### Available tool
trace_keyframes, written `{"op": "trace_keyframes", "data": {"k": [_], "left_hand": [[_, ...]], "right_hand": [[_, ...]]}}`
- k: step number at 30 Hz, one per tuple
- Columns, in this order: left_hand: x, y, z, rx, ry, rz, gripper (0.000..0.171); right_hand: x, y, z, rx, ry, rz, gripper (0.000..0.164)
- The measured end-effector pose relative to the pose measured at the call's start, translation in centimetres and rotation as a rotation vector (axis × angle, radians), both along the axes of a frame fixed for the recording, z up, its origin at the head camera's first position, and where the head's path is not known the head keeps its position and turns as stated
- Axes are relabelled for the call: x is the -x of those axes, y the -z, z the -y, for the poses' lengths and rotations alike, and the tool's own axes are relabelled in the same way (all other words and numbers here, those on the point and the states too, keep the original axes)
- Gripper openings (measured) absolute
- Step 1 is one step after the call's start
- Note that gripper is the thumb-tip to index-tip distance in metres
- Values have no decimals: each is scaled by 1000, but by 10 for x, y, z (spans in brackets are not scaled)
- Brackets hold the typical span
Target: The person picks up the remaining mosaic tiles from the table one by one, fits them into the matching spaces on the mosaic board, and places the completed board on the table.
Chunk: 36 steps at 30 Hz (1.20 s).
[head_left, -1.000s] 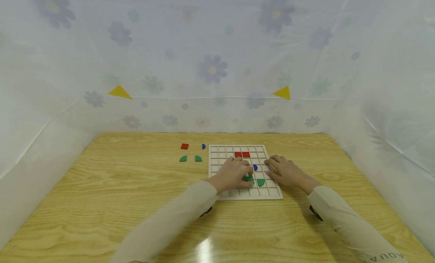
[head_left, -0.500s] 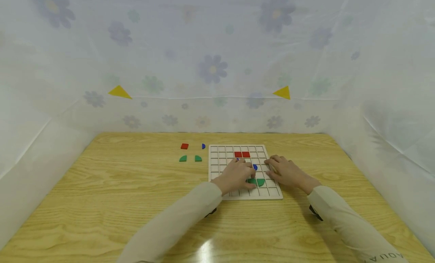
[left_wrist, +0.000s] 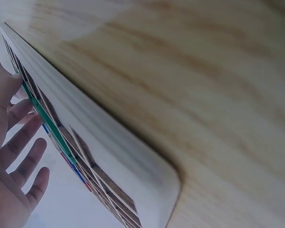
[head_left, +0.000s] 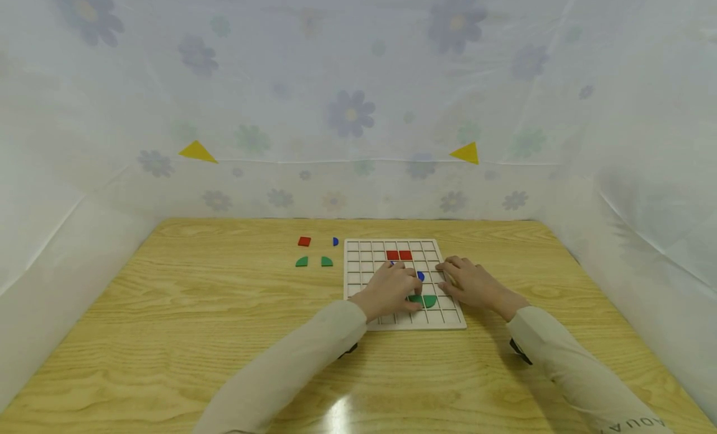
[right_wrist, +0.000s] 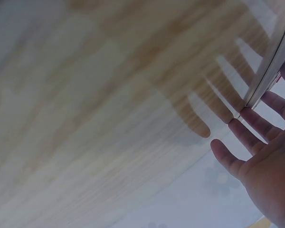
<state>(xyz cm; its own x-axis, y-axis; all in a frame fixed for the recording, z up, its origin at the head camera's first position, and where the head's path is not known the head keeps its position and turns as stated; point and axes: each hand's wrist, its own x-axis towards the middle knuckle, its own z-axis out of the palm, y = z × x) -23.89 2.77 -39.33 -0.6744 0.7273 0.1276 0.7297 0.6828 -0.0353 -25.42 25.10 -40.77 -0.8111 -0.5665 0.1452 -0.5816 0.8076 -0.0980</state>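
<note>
A white gridded board (head_left: 450, 319) lies on the wooden table. Over its middle, my left hand (head_left: 386, 289) pinches a green quarter-circle tile (head_left: 416, 299) between thumb and index finger, its straight side against another green quarter-circle tile (head_left: 430, 301). The left wrist view has the left hand's thumb (left_wrist: 12, 85) and index fingertip beside the green tile, the other fingers spread. My right hand (head_left: 472, 284) rests relaxed, fingertips at the board's right edge. In the right wrist view its fingers (right_wrist: 259, 123) are spread along that edge. Two red square tiles (head_left: 399, 254) and a blue half-circle tile (head_left: 421, 276) sit on the board.
Left of the board lie a red tile (head_left: 304, 241), a small blue half-circle tile (head_left: 335, 241) and two green quarter-circle tiles, one (head_left: 302, 261) left of the other (head_left: 327, 261). A flower-patterned curtain (head_left: 350, 113) with yellow triangles encloses the table (head_left: 168, 309).
My left hand has shifted slightly right with the green tile, bringing it against the other green tile; over the last half second it stays still. The right hand has not moved.
</note>
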Motion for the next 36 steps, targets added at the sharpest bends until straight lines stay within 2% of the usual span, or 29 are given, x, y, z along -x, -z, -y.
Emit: {"op": "trace_keyframes", "data": {"k": [8, 15, 24, 36], "left_hand": [[2, 2, 0, -7, 4, -8, 27], [2, 0, 4, -17, 8, -4, 30], [5, -3, 25, -59, -9, -27, 29], [14, -2, 54, -125, -70, 4, 27]], "right_hand": [[1, 2, -1, -7, 11, 1, 37], [2, 2, -2, 0, 0, -8, 37], [3, 4, -4, 3, 3, 11, 38], [3, 4, -4, 4, -5, 21, 38]]}}
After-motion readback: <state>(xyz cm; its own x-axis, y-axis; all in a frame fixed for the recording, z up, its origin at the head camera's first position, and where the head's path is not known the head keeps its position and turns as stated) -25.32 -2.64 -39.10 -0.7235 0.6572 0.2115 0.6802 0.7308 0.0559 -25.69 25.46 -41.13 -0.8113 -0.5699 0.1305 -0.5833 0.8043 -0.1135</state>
